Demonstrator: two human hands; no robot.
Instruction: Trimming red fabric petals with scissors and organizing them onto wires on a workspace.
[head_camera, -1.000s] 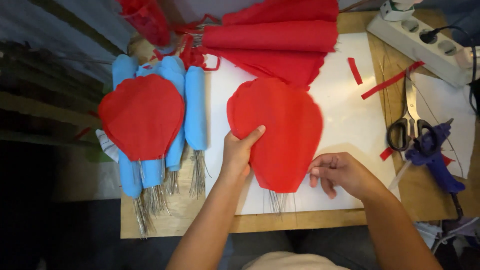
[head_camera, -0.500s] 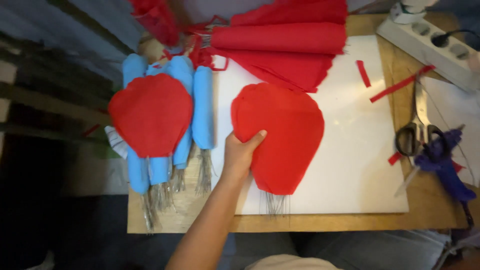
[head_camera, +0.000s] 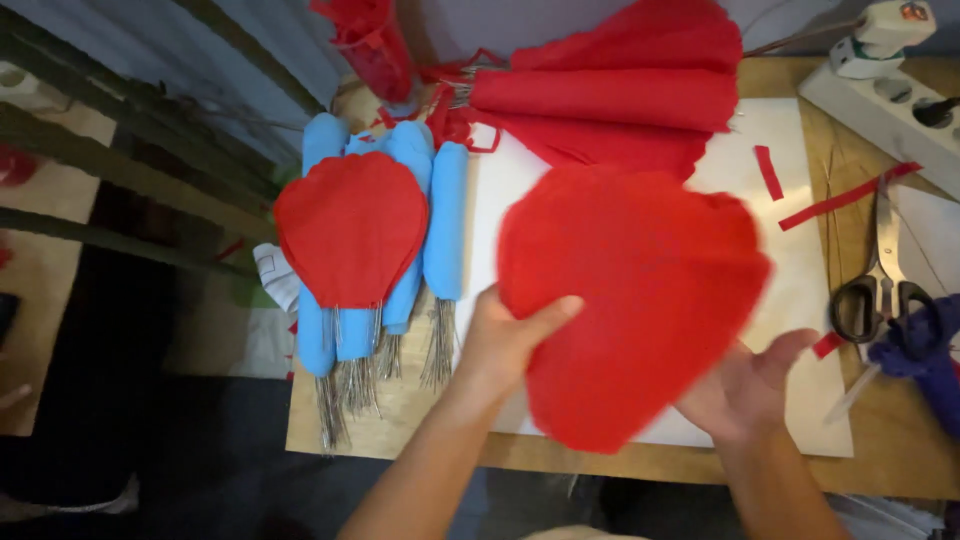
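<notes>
- Nearest the viewer, two bare forearms reach up from the bottom edge onto a wooden tabletop (head_camera: 400, 425).
- The left hand (head_camera: 505, 340) pinches the left edge of a large red paper petal (head_camera: 630, 300), thumb lying across its top face and the other fingers hidden beneath it.
- The right hand (head_camera: 745, 390) sits palm up under the petal's lower right edge, fingers spread loosely, supporting the paper from below; whether those fingers close on it cannot be told.
- The petal is rounded and heart-like, slightly blurred, lifted above a white sheet (head_camera: 800, 300) that covers the middle of the table.
- Left of the hands lie several blue paper rolls (head_camera: 447, 220) side by side, bundles of thin wire (head_camera: 340, 395) sticking out of their near ends.
- A second, smaller red petal (head_camera: 350, 225) rests on top of those blue rolls.
- To the right, on bare wood, lie scissors (head_camera: 880, 270) with black handles, and just beside them a dark blue glue gun (head_camera: 925, 350).
- Thin red paper strips (head_camera: 840, 198) lie near the scissors, one on the white sheet and one crossing its edge.
- Farther back, a folded fan of red crepe paper (head_camera: 610, 95) spreads across the top of the sheet.
- At the far right corner sits a white power strip (head_camera: 880, 105) with a plug in it.
</notes>
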